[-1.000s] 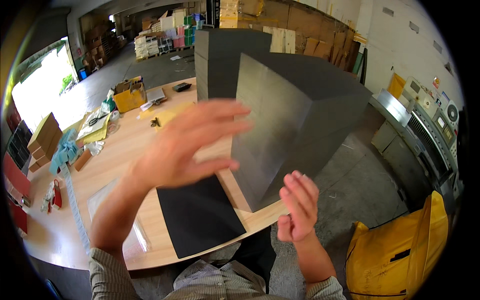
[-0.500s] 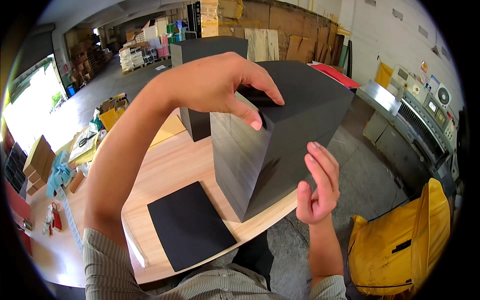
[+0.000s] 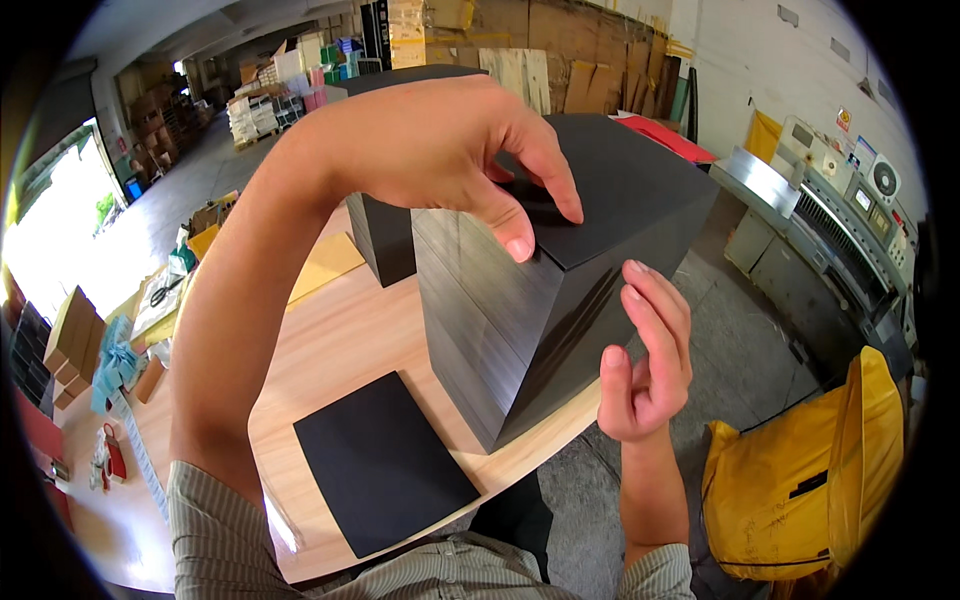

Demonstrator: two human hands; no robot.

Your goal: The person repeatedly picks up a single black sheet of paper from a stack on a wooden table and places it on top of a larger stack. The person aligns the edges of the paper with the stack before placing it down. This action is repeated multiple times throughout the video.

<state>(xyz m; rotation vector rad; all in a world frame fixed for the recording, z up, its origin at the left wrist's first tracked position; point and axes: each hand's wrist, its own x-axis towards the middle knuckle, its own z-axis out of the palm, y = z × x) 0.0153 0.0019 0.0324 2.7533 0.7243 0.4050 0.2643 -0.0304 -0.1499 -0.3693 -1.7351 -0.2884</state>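
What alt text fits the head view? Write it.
A person's left hand presses fingertips on top of a tall stack of black sheets on a wooden table; the right hand hovers at its near corner, beside one loose black sheet.

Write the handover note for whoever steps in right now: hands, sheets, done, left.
Left hand: fingertips pressed on top of the tall stack of black sheets, near its front corner.
Right hand: open, beside the stack's right face; contact unclear.
Done: one black sheet lies flat on the wooden table, in front of the stack.
Left: the stack is still tall; a second black stack stands behind.
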